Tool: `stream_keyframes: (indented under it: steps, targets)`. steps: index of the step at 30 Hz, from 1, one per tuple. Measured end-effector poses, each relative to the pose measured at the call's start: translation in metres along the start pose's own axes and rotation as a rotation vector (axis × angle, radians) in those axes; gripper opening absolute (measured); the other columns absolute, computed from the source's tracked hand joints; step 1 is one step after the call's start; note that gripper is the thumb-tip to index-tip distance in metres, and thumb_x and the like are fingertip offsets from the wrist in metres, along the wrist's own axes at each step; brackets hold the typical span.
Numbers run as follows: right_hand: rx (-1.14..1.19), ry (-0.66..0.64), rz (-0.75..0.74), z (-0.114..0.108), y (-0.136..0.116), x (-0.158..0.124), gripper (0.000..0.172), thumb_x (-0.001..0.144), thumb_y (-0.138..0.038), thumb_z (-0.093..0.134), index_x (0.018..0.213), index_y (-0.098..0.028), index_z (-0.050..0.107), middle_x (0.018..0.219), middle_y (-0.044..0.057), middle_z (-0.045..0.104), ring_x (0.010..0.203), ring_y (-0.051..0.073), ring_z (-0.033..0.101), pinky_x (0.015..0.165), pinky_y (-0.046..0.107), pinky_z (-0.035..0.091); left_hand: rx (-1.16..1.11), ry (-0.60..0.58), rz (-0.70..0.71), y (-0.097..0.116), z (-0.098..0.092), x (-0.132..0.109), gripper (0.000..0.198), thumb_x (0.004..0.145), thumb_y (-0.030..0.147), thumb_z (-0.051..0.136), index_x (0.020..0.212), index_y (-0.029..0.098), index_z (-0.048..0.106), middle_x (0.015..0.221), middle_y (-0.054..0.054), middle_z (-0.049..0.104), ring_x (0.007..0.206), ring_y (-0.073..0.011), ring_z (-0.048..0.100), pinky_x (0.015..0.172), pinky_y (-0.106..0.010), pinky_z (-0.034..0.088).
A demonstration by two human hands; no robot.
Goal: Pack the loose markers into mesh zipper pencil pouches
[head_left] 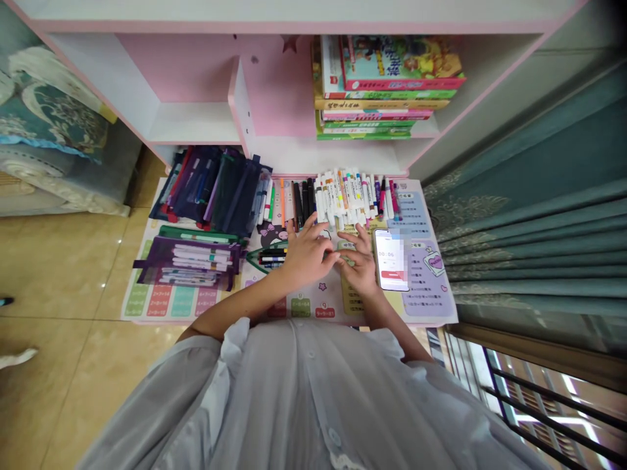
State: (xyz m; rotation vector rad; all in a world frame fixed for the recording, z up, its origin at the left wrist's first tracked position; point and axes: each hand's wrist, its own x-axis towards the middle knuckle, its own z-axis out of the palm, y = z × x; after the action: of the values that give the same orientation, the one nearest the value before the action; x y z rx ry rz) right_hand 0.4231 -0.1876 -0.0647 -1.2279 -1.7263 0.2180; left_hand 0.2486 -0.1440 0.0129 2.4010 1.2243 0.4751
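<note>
Both hands rest on a printed desk mat (pixel 161 300) in front of me. My left hand (pixel 307 253) lies flat with its fingers spread, fingertips close to a row of markers (pixel 353 196) laid side by side. My right hand (pixel 361 261) also lies open, fingers stretched, its fingertips touching the left hand's. A phone (pixel 390 259) with a lit screen lies just right of my right hand. Neither hand visibly holds anything.
A pile of dark mesh pencil pouches (pixel 215 186) sits at the back left, one filled pouch (pixel 189 262) lies nearer. A few dark pens (pixel 272 258) lie left of my left hand. Stacked books (pixel 382 85) fill the pink shelf above. Curtains (pixel 529 215) hang at right.
</note>
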Motion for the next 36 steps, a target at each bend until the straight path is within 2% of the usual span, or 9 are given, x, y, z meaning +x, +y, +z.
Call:
stream_keyframes:
  steps: [6,10,13,22,32,36]
  targets:
    - [-0.020,0.021,-0.035,0.002,0.002,0.000,0.011,0.089,-0.032,0.069,0.083,-0.026,0.074,0.130,0.003,0.067,0.149,0.032,0.033,0.118,0.062,0.036,0.033,0.034,-0.089,0.000,0.002,0.011,0.031,0.092,0.045,0.061,0.074,0.022,0.072,0.130,-0.006,0.065,0.145,-0.0348,0.038,0.119,-0.073,0.009]
    - [-0.049,0.000,-0.022,0.000,0.003,-0.001,0.013,0.088,-0.036,0.070,0.083,-0.026,0.075,0.131,0.003,0.066,0.149,0.033,0.033,0.115,0.061,0.041,0.017,-0.031,-0.091,-0.003,0.005,0.016,0.023,0.092,0.036,0.062,0.075,0.022,0.073,0.131,-0.005,0.065,0.145,-0.0317,0.039,0.118,-0.074,0.012]
    - [-0.055,-0.003,-0.005,0.000,0.004,-0.001,0.015,0.089,-0.038,0.069,0.081,-0.026,0.075,0.131,0.002,0.066,0.149,0.033,0.034,0.116,0.063,0.038,0.005,-0.059,-0.080,-0.003,0.006,0.015,0.023,0.092,0.035,0.062,0.077,0.023,0.073,0.135,-0.005,0.064,0.146,-0.0306,0.038,0.119,-0.073,0.013]
    - [-0.048,-0.014,0.002,-0.001,-0.001,0.003,0.009,0.088,-0.032,0.071,0.084,-0.026,0.077,0.134,0.002,0.065,0.150,0.033,0.032,0.121,0.065,0.031,0.009,-0.160,-0.109,-0.003,0.006,0.016,0.025,0.096,0.029,0.052,0.086,0.022,0.074,0.139,-0.007,0.059,0.148,-0.0329,0.033,0.118,-0.076,0.011]
    - [-0.039,-0.036,0.027,-0.001,0.001,-0.001,0.008,0.087,-0.034,0.072,0.087,-0.028,0.078,0.131,0.003,0.066,0.150,0.032,0.032,0.118,0.062,0.037,-0.036,-0.238,-0.116,-0.011,-0.001,0.012,0.021,0.093,0.030,0.058,0.084,0.021,0.073,0.147,-0.007,0.053,0.151,-0.0354,0.027,0.118,-0.076,0.011]
    - [-0.038,-0.052,0.045,0.000,0.001,-0.001,0.009,0.088,-0.035,0.071,0.086,-0.029,0.078,0.134,0.001,0.065,0.150,0.031,0.031,0.120,0.063,0.033,-0.036,-0.255,-0.117,-0.011,-0.004,0.012,0.021,0.093,0.029,0.058,0.082,0.020,0.072,0.149,-0.007,0.051,0.152,-0.0340,0.025,0.119,-0.074,0.009]
